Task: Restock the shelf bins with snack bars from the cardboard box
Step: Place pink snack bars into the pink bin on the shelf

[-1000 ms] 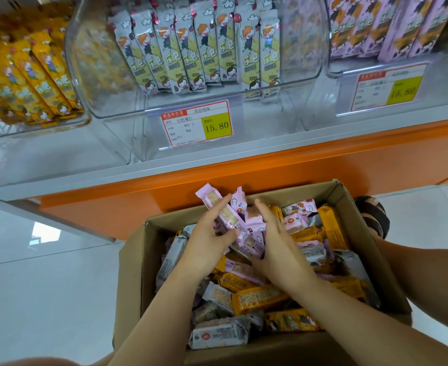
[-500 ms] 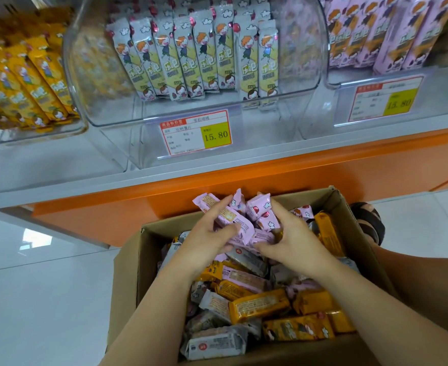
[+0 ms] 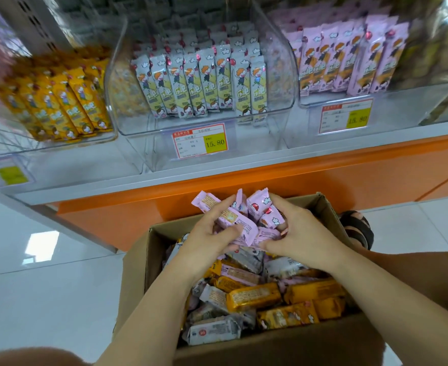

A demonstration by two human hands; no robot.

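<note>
Left hand (image 3: 207, 240) and right hand (image 3: 300, 233): grip clutches pink bars (image 3: 232, 221) above box (image 3: 134, 283). Pink bin (image 3: 402, 90), 1 o'clock, has room. Box mostly full.

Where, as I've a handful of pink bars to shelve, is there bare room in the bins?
Pink-bar bin: a narrow bare strip between its bars and front wall. Middle bin: likewise, above the price tag. Yellow-bar bin and cardboard box are crowded.

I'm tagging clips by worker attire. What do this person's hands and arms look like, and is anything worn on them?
The left hand and right hand are ungloved, with no rings, watch or bracelet visible. The forearms are uncovered to the frame edge, with no sleeves showing. One right fingernail seems painted reddish.
</note>
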